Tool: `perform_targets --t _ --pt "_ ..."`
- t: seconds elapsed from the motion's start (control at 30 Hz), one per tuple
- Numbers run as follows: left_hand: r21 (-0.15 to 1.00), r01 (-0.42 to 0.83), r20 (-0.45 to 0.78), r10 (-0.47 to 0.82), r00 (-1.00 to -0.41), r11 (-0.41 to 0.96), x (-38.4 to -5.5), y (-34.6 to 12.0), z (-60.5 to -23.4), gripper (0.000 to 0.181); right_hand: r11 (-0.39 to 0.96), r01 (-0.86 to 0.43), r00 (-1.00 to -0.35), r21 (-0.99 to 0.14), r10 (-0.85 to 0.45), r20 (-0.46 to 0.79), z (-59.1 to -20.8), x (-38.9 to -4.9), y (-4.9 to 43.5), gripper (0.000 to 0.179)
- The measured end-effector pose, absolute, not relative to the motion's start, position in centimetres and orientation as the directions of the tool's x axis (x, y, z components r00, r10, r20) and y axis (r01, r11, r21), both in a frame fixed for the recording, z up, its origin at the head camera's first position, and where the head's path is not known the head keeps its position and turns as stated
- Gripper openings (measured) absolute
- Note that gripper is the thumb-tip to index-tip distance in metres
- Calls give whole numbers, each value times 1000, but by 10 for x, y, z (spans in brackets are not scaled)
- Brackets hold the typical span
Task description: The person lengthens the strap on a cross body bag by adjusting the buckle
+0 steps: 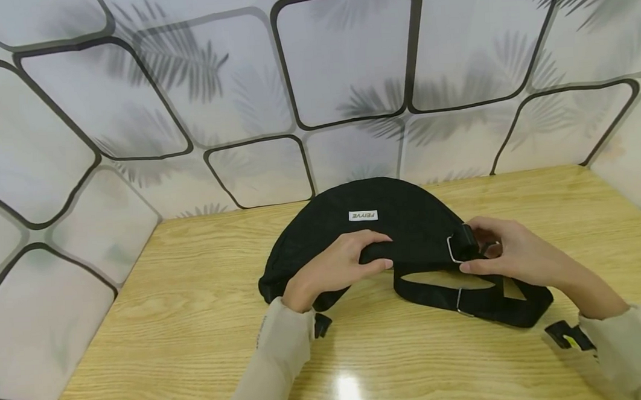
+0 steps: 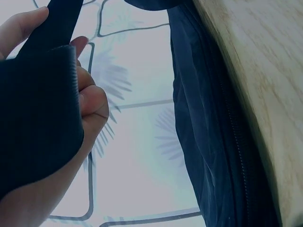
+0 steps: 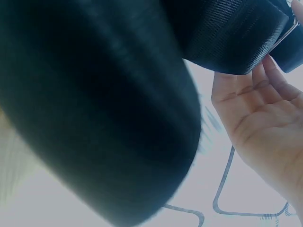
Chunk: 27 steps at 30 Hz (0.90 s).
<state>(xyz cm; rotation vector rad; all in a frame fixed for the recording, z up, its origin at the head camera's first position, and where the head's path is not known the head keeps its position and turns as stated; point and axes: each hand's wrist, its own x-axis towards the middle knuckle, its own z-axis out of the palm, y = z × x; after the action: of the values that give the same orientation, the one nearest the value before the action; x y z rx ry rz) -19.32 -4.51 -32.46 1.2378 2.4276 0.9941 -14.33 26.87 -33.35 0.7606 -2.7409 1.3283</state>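
Observation:
A black waist bag (image 1: 322, 236) with a white label (image 1: 363, 216) lies curved side away on the wooden table. My left hand (image 1: 337, 262) grips the black strap at the bag's near edge; in the left wrist view its curled fingers (image 2: 92, 101) show behind the wide black strap (image 2: 38, 118). At the bag's right end my right hand (image 1: 508, 247) pinches a rolled part of the strap by a metal ring (image 1: 454, 250). The strap's webbing (image 1: 484, 306) loops toward me, with a metal slider (image 1: 459, 299) on it. A large dark shape covers much of the right wrist view.
The table (image 1: 186, 328) has a pale wood grain. Behind it and on both sides stand white panels (image 1: 345, 53) with dark outlines and leaf prints. Small black devices sit at the left cuff (image 1: 289, 331) and right cuff (image 1: 621, 335).

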Motion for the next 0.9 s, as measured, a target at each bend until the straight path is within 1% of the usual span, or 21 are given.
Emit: perform_targets --t 0.17,0.4,0.63,0.8,0.9 --pt "666 620 68 793 -605 416 -192 -47 -324 46 554 -442 -876 -706 -436 206 -337 -140 276 36" --pt "649 627 59 794 -605 430 -191 -58 -326 47 553 -454 -871 -699 -440 218 -348 -135 293 38" --pt "638 624 32 794 -607 451 -188 -68 -328 46 653 -446 -882 -611 -436 179 -355 -129 306 45" --pt "639 623 17 802 -597 450 -184 -72 -332 45 657 -465 -869 -593 -465 168 -358 -130 308 46" --pt "628 640 27 810 -586 442 -184 -74 -334 44 651 -465 -866 -600 -476 155 -361 -130 308 46"
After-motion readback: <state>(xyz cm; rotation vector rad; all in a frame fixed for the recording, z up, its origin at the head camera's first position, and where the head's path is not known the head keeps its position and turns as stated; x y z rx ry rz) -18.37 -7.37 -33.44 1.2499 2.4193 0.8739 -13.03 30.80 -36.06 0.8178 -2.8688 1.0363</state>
